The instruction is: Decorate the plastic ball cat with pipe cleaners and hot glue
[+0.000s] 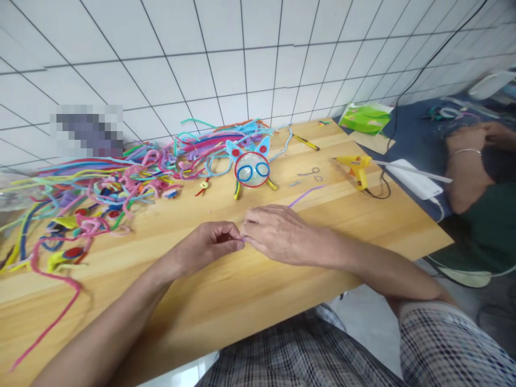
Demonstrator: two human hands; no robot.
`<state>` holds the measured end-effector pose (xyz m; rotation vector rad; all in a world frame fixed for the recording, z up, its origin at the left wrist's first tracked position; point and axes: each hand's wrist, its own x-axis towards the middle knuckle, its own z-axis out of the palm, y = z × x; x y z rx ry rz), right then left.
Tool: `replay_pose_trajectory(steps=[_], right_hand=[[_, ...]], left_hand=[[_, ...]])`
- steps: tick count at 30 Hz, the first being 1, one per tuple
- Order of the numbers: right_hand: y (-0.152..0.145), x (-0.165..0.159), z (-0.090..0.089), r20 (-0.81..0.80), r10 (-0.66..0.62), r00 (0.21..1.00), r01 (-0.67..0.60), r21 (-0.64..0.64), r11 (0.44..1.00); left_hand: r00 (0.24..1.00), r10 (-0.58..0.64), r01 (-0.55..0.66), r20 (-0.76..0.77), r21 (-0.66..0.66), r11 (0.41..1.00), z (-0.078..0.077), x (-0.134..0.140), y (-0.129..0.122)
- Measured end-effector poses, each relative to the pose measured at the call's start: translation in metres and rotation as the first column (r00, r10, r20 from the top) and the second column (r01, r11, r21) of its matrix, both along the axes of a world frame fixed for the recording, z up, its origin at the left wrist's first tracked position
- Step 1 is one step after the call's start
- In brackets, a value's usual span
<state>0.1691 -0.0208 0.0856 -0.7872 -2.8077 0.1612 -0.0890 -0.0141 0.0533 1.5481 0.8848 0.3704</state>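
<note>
Over the middle of the wooden table, my left hand (pixel 213 243) and my right hand (pixel 278 234) meet, fingertips almost touching. Between them they pinch a purple pipe cleaner (pixel 304 197). Its long free end sticks out beyond my right hand toward the upper right, while the other end is mostly hidden by my fingers. Just past my hands stands a round craft figure (pixel 252 169) with a red rim, blue rings for eyes, light blue ears with red dots, and yellow-green legs.
Tangled pipe cleaners (pixel 133 183) cover the table's left and back. Small scissors (pixel 309 173), a yellow utility knife (pixel 306 142) and a yellow glue gun (pixel 357 167) lie to the right. A white power strip (pixel 415 180) and another person's arm (pixel 463 166) are farther right.
</note>
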Motion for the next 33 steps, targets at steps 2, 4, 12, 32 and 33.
replay_pose_trajectory(steps=[2, 4, 12, 32, 33], right_hand=[[0.0, -0.001, 0.0, 0.011, -0.004, 1.0, 0.004, -0.009, 1.0], [0.0, 0.0, -0.001, 0.029, 0.0, 1.0, 0.0, -0.009, 1.0], [0.001, 0.004, -0.015, -0.062, 0.023, 0.998, -0.02, 0.05, 0.999], [0.0, -0.002, -0.02, -0.078, -0.028, 0.997, 0.052, 0.319, 0.946], [0.0, -0.002, -0.019, -0.079, -0.03, 0.996, 0.054, 0.329, 0.943]], left_hand=[[1.0, 0.018, -0.018, -0.01, 0.027, 0.999, -0.001, 0.002, -0.002], [0.999, 0.029, -0.027, -0.032, 0.044, 0.999, 0.0, 0.003, -0.003], [0.998, 0.021, -0.024, -0.058, -0.045, 0.999, 0.003, 0.009, 0.0], [0.973, 0.219, -0.201, -0.072, 0.204, 0.958, 0.006, 0.021, -0.005], [0.968, 0.242, -0.224, -0.068, 0.204, 0.953, 0.005, 0.022, -0.005]])
